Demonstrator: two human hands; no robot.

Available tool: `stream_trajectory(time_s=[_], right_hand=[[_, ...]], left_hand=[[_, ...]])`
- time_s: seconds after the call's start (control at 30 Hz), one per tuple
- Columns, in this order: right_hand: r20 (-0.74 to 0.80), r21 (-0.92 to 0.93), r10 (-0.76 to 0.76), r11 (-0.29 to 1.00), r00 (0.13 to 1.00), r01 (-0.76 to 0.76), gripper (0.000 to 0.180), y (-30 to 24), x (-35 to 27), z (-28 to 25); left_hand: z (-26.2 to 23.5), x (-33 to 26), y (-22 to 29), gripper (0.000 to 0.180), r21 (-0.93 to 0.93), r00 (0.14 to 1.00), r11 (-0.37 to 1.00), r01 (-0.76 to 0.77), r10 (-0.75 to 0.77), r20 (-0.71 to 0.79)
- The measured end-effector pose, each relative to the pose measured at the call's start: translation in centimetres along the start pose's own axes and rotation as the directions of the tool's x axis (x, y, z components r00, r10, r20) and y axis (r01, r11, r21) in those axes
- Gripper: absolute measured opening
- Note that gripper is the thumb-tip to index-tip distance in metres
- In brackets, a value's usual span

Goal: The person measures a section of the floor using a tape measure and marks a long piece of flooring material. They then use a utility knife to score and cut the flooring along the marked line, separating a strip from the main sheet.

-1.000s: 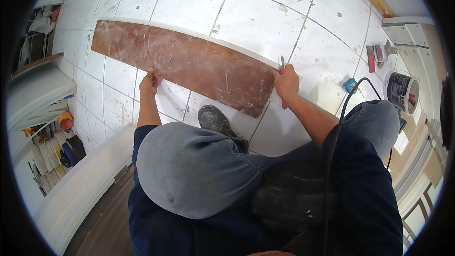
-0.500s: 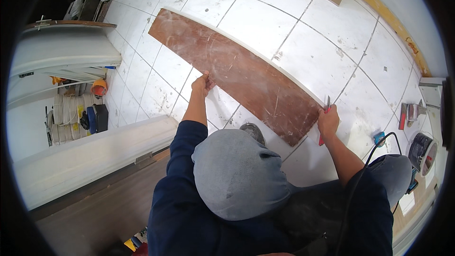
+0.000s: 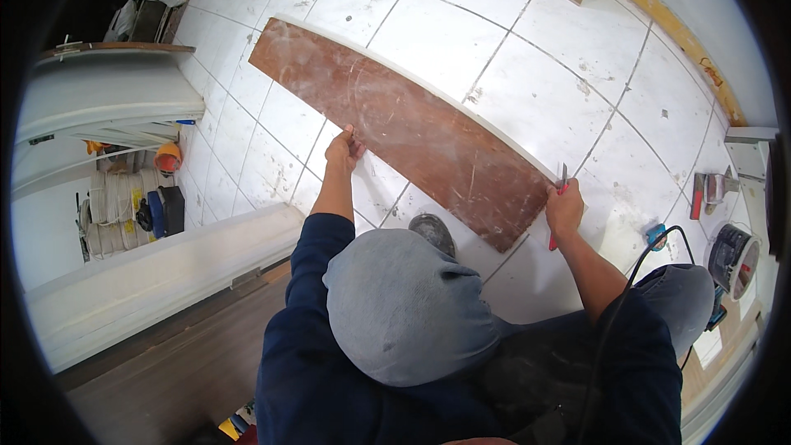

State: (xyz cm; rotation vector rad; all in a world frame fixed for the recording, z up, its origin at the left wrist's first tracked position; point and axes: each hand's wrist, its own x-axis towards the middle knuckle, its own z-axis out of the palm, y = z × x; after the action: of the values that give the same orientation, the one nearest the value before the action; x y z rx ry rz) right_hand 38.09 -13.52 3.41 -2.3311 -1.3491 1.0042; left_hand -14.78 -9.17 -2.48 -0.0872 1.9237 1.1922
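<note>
From the head view, the long board [image 3: 412,128] in front of me is a reddish-brown plank with a marbled, scuffed face, dusted with pale streaks and scratches, and a thin white edge along its far side. It lies flat on the white tiled floor [image 3: 544,91], slanting from far left to near right, its ends cut at an angle.

My left hand [image 3: 344,148] rests on the board's near edge about midway along, fingers curled over that edge. My right hand [image 3: 564,208] is at the board's right end, closed around a red-handled tool [image 3: 559,198] whose metal tip stands up against the white edge there. The two hands are well apart, with the right half of the board between them.

My shoe [image 3: 432,232] sits on the tiles just near the board, between my arms. To the right, a black cable [image 3: 626,288] crosses my knee, and a round power tool [image 3: 732,257] lies on the floor further right.
</note>
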Motion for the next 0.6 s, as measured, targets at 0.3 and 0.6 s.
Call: stream_trajectory(time_s=[0.3,0.6], right_hand=[[-0.015,0.082,0.018,0.996,1.0,-0.017,0.028,0.4,-0.2,0.5],[-0.02,0.044,-0.076,0.996,0.997,0.077,0.033,0.9,-0.2,1.0]], left_hand=[[1.1,-0.3,-0.1,0.029,-0.048,0.997,0.999,0.005,-0.008,-0.072],[-2.8,4.6,0.1,0.031,0.069,0.995,0.995,0.073,-0.077,0.063]])
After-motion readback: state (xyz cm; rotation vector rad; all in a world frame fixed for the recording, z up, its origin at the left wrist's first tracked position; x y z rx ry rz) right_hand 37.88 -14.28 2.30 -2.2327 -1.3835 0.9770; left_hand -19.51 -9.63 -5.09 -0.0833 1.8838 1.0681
